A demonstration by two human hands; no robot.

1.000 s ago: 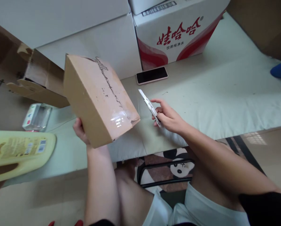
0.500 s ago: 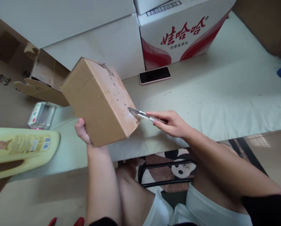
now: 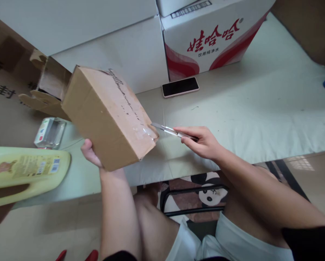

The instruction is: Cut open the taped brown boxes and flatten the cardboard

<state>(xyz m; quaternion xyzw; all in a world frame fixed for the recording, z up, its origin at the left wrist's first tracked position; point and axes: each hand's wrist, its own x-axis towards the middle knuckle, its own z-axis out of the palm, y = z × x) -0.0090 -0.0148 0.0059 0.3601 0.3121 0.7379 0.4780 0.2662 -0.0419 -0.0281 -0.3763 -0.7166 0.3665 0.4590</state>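
Observation:
A brown cardboard box (image 3: 97,119) is held up at a tilt over the cloth-covered table. My left hand (image 3: 90,153) grips it from its lower left side, thumb on the near face and the other fingers hidden behind. Torn tape and a dark, ragged line run along the box's upper right face. In my right hand (image 3: 202,142) is a utility knife (image 3: 176,132), its blade out and pointing left. The blade tip lies at the box's right edge, near a loose flap of clear tape; whether it touches is unclear.
A smartphone (image 3: 180,87) lies before a white and red carton (image 3: 206,47). At left are a yellow jug (image 3: 40,165), a small clear container (image 3: 50,133) and an opened cardboard box (image 3: 49,87). Pale cloth covers the table (image 3: 260,112).
The box has turned and shifted left in my left hand, showing more of its taped face. The knife has moved slightly right, its tip now at the box's edge rather than over the taped face.

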